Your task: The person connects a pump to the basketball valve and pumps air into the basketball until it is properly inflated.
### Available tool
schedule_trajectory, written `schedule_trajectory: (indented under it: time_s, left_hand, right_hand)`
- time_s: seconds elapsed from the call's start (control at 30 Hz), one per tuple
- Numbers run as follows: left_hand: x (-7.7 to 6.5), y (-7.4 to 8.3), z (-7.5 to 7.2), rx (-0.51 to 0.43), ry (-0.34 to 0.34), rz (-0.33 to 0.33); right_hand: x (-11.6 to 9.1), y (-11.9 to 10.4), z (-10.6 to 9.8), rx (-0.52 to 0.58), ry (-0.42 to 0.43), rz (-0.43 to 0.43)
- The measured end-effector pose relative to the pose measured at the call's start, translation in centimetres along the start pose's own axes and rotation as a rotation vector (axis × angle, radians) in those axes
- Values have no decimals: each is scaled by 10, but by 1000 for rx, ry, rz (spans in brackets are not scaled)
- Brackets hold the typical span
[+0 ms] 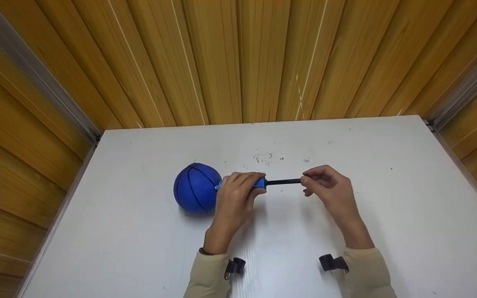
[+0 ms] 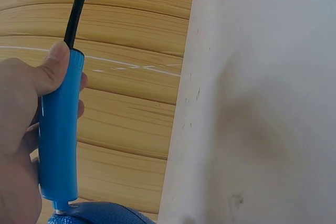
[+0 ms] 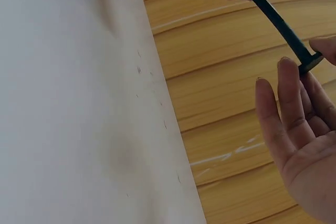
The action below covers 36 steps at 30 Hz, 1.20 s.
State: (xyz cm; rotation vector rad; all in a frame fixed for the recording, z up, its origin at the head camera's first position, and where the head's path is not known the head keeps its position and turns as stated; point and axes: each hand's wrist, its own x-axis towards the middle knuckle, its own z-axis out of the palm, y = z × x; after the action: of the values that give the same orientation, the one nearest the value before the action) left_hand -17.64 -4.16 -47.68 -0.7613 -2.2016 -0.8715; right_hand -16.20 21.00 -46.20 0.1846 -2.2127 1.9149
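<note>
A blue ball with black seam lines sits on the white table. Beside it, my left hand grips the blue barrel of a hand pump, thumb along its upper end. The pump's nozzle end meets the ball in the left wrist view; any needle there is hidden. A black rod extends out of the barrel to the right. At its far end, my right hand pinches the small black handle between thumb and fingers, with other fingers loosely spread.
The white table carries small dark scuffs behind the pump. Yellow wood-patterned panels rise past its back edge and along both sides. A black strap piece is on the left wrist, another on the right.
</note>
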Motion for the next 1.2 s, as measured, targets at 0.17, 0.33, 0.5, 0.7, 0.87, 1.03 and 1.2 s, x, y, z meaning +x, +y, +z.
schedule_trajectory:
  time_s: [0.17,0.33,0.5,0.7,0.87,1.03,1.2]
  left_hand:
    - [0,-2,0,21,27,3]
    - [0,-1,1,33,32,5]
    - [0,4,4,29,17,-1]
    - [-1,7,4,32,-4,-12]
    - [-1,8,3,2,-16,-1]
    - [-1,5,2,-38,-16,16]
    - [0,2,-1,-52,-16,-18]
  right_hand:
    - [1,-1,-14,20,56,1]
    - [0,0,-7,76,3,31]
    - [0,2,15,122,-43,-6]
    - [-5,4,43,107,-100,-49]
    - [-7,5,52,106,-108,-58]
    - [-5,6,42,83,-123,-45]
    - [-3,2,18,16,-90,-38]
